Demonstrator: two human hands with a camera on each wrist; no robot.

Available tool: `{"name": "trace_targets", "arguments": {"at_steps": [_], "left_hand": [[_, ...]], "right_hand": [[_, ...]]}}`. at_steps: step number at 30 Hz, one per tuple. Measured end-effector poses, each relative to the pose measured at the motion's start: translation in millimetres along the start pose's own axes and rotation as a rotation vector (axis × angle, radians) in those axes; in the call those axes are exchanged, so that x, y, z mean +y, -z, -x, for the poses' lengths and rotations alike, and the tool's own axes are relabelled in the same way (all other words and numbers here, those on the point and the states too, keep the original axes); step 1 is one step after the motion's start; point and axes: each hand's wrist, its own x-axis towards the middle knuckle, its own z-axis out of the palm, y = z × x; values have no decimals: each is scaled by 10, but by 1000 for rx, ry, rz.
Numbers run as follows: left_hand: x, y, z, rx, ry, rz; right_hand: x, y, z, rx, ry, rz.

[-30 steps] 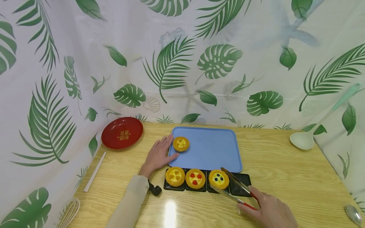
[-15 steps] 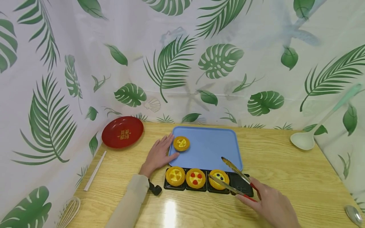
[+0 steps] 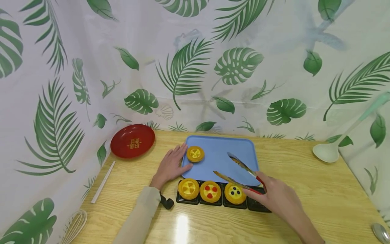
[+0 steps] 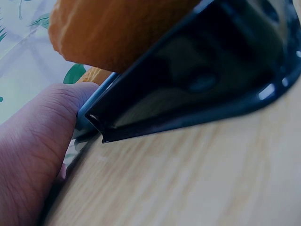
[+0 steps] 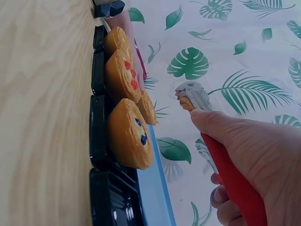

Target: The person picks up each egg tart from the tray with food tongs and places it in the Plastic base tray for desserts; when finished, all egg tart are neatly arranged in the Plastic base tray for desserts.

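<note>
My left hand [image 3: 171, 166] lies with straight fingers on the left rim of the blue tray [image 3: 225, 144]. Just beside its fingers, an egg tart [image 3: 195, 154] with yellow wedges sits on the tray. In my right hand [image 3: 275, 193] are metal tongs [image 3: 243, 166] with red grips, their arms spread apart over the tray and nothing between the tips. Below the tray runs a black compartment box [image 3: 259, 205]. It holds a yellow-wedge tart [image 3: 188, 189], a red-topped tart [image 3: 210, 191] and a blueberry tart [image 5: 129, 134]; its right compartment holds nothing.
A red plate [image 3: 132, 140] stands at the back left, with a white stick [image 3: 103, 182] in front of it. A whisk [image 3: 74, 227] lies at the front left. On the right are a white ladle [image 3: 326, 152] and a metal spoon [image 3: 380, 232]. A leaf-patterned curtain surrounds the table.
My right hand has carried the spread tongs up and left, from around the blueberry tart to above the blue tray. The left hand and the tarts stay where they were.
</note>
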Motion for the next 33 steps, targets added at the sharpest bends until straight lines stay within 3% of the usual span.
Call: {"name": "trace_targets", "arguments": {"at_steps": [10, 24, 33], "left_hand": [[3, -22, 11, 9, -11, 7], [-11, -8, 21, 30, -18, 5], [-13, 5, 3, 7, 1, -22]], "right_hand": [[-71, -85, -370, -1, 89, -5], [-221, -241, -963, -109, 203, 85], [-351, -367, -1176, -110, 256, 121]]}}
